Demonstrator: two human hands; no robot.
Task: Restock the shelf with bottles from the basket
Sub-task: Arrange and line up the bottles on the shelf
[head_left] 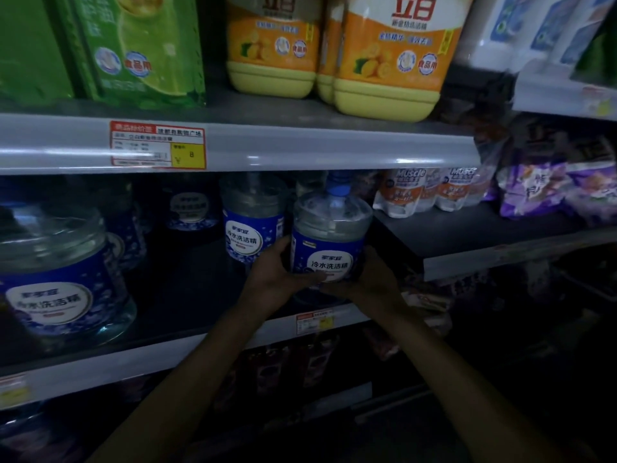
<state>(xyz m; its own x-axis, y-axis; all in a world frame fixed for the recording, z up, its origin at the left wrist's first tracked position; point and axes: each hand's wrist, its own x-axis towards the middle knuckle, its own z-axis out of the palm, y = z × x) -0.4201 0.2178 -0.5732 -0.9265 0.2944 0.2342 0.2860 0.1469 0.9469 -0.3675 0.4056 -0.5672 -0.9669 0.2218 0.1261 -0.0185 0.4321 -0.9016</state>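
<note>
Clasping a clear blue-labelled plastic bottle (329,238) between our left hand (272,274) and right hand (370,277), we're setting it onto the dim grey metal shelf (187,357) beside several already stocked.

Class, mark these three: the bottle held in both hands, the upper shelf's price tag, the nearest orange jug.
held bottle (329,253): head view, blue label.
price tag (157,145): head view, its middle.
orange jug (399,48): head view, front label.

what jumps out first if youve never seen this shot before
First, the blue-label bottle, gripped between the left hand and right hand at the dim middle shelf. Then the brightly lit yellow jugs on the upper shelf, with green packs to their left.
</note>
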